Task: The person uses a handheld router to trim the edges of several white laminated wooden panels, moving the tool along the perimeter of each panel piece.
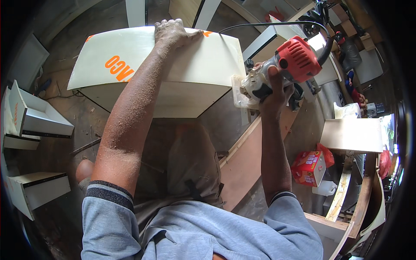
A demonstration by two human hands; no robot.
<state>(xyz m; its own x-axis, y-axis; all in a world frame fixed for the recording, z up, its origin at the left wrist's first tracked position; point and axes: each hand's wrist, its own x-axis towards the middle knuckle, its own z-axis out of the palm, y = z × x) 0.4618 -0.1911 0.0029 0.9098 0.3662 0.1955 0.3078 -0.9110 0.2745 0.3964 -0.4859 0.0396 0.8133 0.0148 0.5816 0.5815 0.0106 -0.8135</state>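
Note:
A pale white panel (195, 56) with orange lettering forms the upper side of a box-like cabinet piece in front of me. My left hand (171, 34) presses on its far edge, the fingers curled over that edge and the thumb spread to the right along it. Sawdust coats my left forearm. In my right hand (277, 86) is a trim router (299, 58) with a red motor housing, its fingers wrapped around the body. The router lies tilted on its side, its clear base (242, 93) against the panel's right end. The bit is hidden.
A black cord (277, 22) arcs from the router over the panel's far right. Open white drawer boxes (45, 117) stand at left. A long board (247, 160) leans by my right leg. A red carton (308, 168) and a white jug (325, 188) sit at right.

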